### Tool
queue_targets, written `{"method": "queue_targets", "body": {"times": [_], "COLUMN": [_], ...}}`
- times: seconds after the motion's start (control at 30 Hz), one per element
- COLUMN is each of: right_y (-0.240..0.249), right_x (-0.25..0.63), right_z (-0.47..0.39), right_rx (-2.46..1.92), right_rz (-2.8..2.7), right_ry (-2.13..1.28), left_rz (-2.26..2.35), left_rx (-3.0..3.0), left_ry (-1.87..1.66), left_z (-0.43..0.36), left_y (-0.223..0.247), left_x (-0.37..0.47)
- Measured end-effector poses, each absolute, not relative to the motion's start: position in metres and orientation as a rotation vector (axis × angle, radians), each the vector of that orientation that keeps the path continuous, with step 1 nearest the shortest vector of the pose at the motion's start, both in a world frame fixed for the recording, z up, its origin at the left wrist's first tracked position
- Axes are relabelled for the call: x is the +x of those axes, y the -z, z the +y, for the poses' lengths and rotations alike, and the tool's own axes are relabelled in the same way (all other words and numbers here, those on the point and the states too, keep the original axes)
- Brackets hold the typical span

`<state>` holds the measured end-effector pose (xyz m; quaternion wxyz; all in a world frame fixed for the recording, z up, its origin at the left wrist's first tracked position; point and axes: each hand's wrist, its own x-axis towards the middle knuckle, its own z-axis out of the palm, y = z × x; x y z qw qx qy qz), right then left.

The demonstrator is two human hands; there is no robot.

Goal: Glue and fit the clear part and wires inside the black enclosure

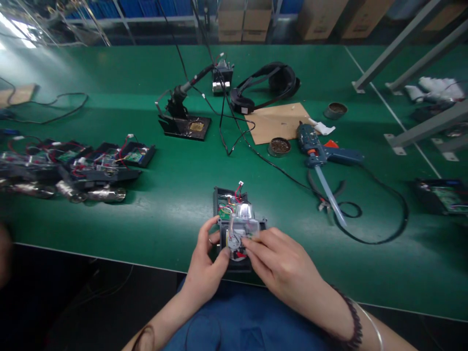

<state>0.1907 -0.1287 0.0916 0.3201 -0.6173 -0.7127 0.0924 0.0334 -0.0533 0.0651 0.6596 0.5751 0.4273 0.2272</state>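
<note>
While both grip, left hand and right hand hold boxy black plastic housing.

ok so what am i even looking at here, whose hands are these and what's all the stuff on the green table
There is one picture, taken by a camera worn on a person's head, looking down at their own two hands. The left hand and right hand both grip a small black electronic device with a clear part and red wires, at the near edge of the green table. To the left lies a row of similar devices. Further back stand a soldering iron in its holder and black headphones beside a sheet of brown cardboard. To the right lies a blue glue gun with a black cable. Cardboard boxes sit behind the table.
</note>
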Motion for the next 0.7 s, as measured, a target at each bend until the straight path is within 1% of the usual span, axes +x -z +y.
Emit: {"method": "queue_targets", "body": {"times": [0.07,0.13,0.2,0.23,0.27,0.33,0.43,0.53,0.7], "right_y": [-0.097,-0.101,-0.103,-0.102,-0.1,-0.093,-0.074,-0.052,-0.031], "right_x": [0.193,0.205,0.232,0.253,0.277,0.335,0.421,0.474,0.491], "right_z": [-0.131,-0.134,-0.136,-0.136,-0.135,-0.129,-0.111,-0.091,-0.071], "right_rx": [-1.646,-1.569,-1.477,-1.499,-1.572,-1.952,-2.226,-2.396,-2.513], "right_rz": [-1.928,-1.963,-1.949,-1.912,-1.849,-1.661,-1.474,-1.439,-1.493], "right_ry": [-0.273,-0.361,-0.377,-0.32,-0.189,0.125,0.228,0.133,-0.04], "left_rz": [0.971,0.966,0.955,0.945,0.929,0.89,0.834,0.822,0.938], "left_rx": [1.294,1.279,1.262,1.257,1.257,1.263,1.254,1.233,1.148], "left_ry": [-0.519,-0.517,-0.499,-0.487,-0.478,-0.477,-0.512,-0.543,-0.593], "left_z": [-0.053,-0.052,-0.051,-0.05,-0.05,-0.049,-0.05,-0.054,-0.061], "left_y": [-0.065,-0.064,-0.062,-0.061,-0.06,-0.055,-0.048,-0.045,-0.047], "left_x": [0.033,0.033,0.031,0.03,0.028,0.026,0.024,0.025,0.028]}}
